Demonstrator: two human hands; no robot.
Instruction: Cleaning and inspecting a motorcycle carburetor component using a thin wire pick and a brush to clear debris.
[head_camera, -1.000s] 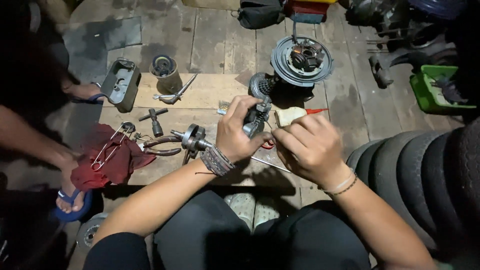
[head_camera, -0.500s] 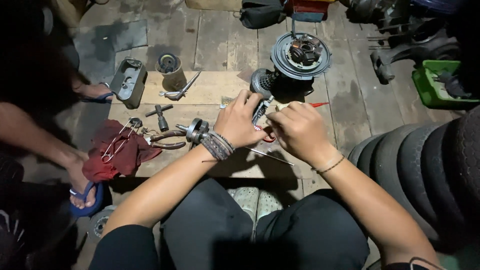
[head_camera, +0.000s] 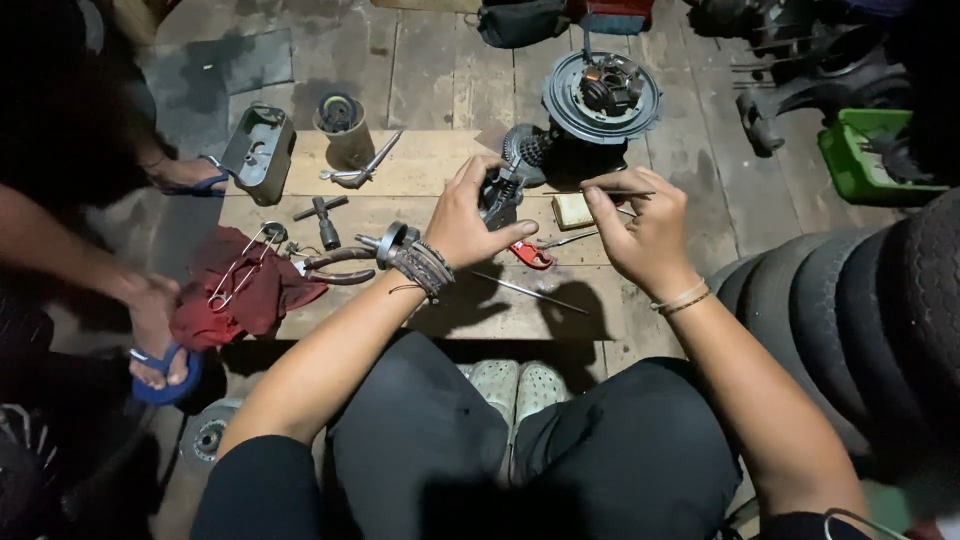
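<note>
1. A worn wooden floor holds a low plank board (head_camera: 420, 180), its pale surface crowded with oily metal parts.
2. The left hand (head_camera: 470, 222) curls its fingers around a small dark metal part (head_camera: 498, 200), thumb pressed along its side, above the board's middle.
3. The right hand (head_camera: 640, 235) pinches a thin metal rod (head_camera: 625, 192) between thumb and forefinger, pointed toward that part.
4. A round flywheel (head_camera: 600, 95) stands just behind; a red rag (head_camera: 245, 290) (with pliers (head_camera: 335, 268) beside) lies left; tyres (head_camera: 880, 310) crowd the right edge.

small metal part (head_camera: 500, 197) (half hidden)
</note>
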